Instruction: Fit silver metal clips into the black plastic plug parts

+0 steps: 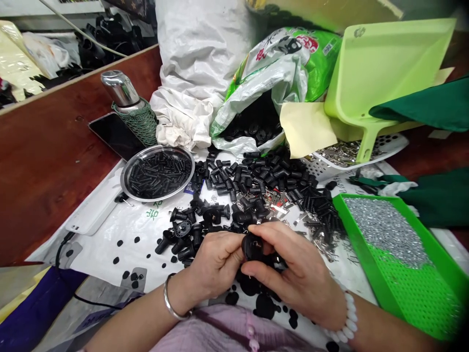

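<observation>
White printed plastic sheet [97,234] fills the view, with a loose heap of black plastic fittings [252,178] at 12 o'clock. Green tray [361,239] of silver screws [384,230] sits at 3 o'clock. Black flanged fitting [252,247] is at 6 o'clock, pinched between both hands. I judge it light, stiff, a bit slick; I'd take it by the flange rim. Left hand [214,264] and right hand [296,276] are both narrow and closed on it, wrists low, palms facing inward.
</observation>
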Tool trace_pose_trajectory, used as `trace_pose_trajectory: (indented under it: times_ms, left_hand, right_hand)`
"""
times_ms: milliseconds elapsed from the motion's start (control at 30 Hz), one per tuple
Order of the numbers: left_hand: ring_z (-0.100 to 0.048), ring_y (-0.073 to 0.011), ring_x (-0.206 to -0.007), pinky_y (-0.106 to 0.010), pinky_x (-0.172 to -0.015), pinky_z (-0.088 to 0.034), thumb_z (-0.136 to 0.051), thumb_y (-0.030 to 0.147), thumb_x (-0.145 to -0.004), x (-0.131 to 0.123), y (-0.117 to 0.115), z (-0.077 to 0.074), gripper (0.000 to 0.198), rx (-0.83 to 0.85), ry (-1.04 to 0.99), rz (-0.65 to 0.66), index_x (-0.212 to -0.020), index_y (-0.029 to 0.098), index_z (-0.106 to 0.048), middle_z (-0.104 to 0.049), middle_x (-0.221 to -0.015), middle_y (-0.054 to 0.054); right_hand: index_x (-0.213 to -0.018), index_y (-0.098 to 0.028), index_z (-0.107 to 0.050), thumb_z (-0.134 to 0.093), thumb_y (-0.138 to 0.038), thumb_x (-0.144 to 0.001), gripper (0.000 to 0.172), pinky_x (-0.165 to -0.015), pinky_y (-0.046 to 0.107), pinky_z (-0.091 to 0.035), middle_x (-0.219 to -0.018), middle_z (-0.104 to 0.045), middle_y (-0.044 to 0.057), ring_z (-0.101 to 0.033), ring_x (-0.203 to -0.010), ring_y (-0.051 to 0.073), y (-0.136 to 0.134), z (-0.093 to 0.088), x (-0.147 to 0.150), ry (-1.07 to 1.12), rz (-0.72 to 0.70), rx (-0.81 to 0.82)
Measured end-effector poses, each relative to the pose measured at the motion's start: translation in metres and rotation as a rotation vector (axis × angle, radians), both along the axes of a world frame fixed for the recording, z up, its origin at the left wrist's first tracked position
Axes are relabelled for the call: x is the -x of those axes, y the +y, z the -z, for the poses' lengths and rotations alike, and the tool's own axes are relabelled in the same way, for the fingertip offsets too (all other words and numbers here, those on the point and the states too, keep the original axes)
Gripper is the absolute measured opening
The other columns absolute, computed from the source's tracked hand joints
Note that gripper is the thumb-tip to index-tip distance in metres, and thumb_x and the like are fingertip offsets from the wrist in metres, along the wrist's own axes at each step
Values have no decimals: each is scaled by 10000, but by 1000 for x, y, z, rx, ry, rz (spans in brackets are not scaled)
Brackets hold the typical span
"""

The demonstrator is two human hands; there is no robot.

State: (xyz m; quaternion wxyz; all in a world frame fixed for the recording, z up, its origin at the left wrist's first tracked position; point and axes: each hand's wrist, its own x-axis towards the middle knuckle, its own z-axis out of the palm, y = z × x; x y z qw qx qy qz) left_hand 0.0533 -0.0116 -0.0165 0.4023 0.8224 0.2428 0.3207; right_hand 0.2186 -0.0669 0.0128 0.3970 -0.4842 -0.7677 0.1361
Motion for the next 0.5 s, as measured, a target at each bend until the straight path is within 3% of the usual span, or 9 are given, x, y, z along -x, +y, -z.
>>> trace_pose_trajectory:
  times_ms: [133,200,333,500]
  left_hand:
    - [-422,-92,-528,-205,-536,-348,-382,209,-896,0,4,-6,281,-1,45,39,-649,150,-502,-472,-568,11]
    - [-458,-100,-552,-212,-565,-367,-374,207,-901,0,7,-8,266,-22,59,56,-699,146,-536,-511,-589,-1]
    - [-511,-118,-574,-224,-591,-391,-364,193,-893,1,8,-6,240,-104,98,73,-805,135,-580,-573,-614,-24]
    - [-489,-113,-522,-246,-572,-384,-365,132,-851,4,10,-4,240,-263,266,123,-672,144,-523,-556,-575,-12]
  right_hand:
    - [-1210,-162,-455,-558,-413,-864,439,-816,338,-496,-1090,-561,127,-551,-995,234,-1,0,-10,-50,-15,6]
    - [-1222,-169,-449,-526,-355,-891,388,-900,346,-463,-1151,-539,127,-518,-1074,240,-2,1,-14,-41,4,4]
    - [-1021,-219,-535,-501,-201,-888,138,-854,298,-496,-1083,-572,78,-563,-1008,200,-3,6,-16,-10,9,25]
    - [-965,-221,-539,-486,-191,-887,99,-805,255,-530,-1065,-592,69,-600,-951,170,-3,13,-15,-56,-40,85]
